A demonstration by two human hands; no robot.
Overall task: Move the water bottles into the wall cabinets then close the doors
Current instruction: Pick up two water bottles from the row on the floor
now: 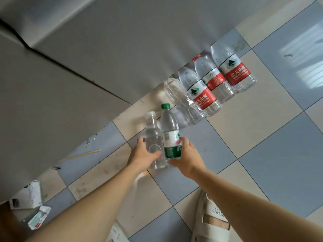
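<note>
4 bottles (209, 81) beside wall (104, 58); right apparently open.

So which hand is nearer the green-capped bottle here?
Right. The right hand grips the green-capped bottle around its green label. The left hand holds the clear unlabelled bottle beside it, on its left.

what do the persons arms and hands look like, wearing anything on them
Both arms are bare from the frame edge to the wrist: no sleeves show. The left hand and the right hand wear no gloves. No watch, bracelet or ring shows on the wrists or fingers, and no markings are visible.
</note>
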